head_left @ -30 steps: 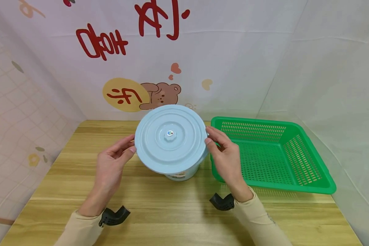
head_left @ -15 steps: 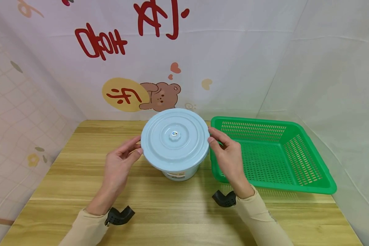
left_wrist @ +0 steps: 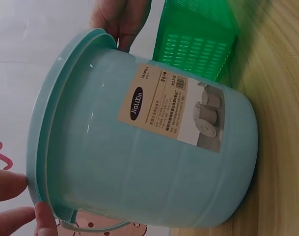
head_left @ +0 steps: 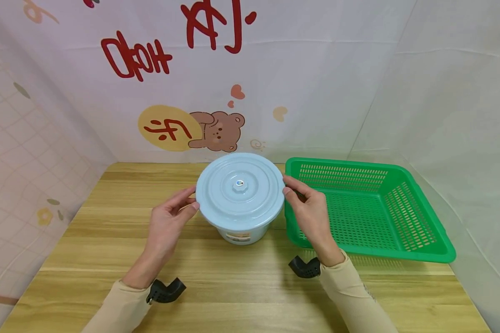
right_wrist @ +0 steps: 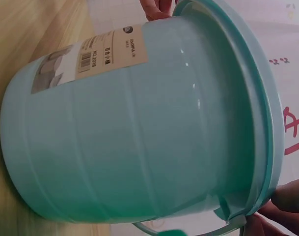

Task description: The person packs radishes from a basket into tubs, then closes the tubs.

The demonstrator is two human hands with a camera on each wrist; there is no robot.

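Observation:
A light blue plastic bucket (head_left: pixel 245 237) stands upright on the wooden table, its round lid (head_left: pixel 216 206) seated level over the top. The left hand (head_left: pixel 168 222) pinches the lid's left edge, thumb at the front of the rim and fingers under it. On the opposite side the right hand (head_left: pixel 310 212) holds the rim between thumb and fingers. A printed label (left_wrist: pixel 174 108) shows on the bucket's wall in the left wrist view. The thin carrying handle (right_wrist: pixel 228 227) hangs beside the right fingers in the right wrist view.
A green perforated plastic basket (head_left: pixel 391 255) stands just right of the bucket, close behind the right hand. The wooden table (head_left: pixel 233 286) ends at a white printed cloth (head_left: pixel 316 92) at the back, with more cloth along both sides.
The lid has come down and shifted right, going from tilted to level on the bucket. My left hand has moved right with it; my right hand has moved only slightly.

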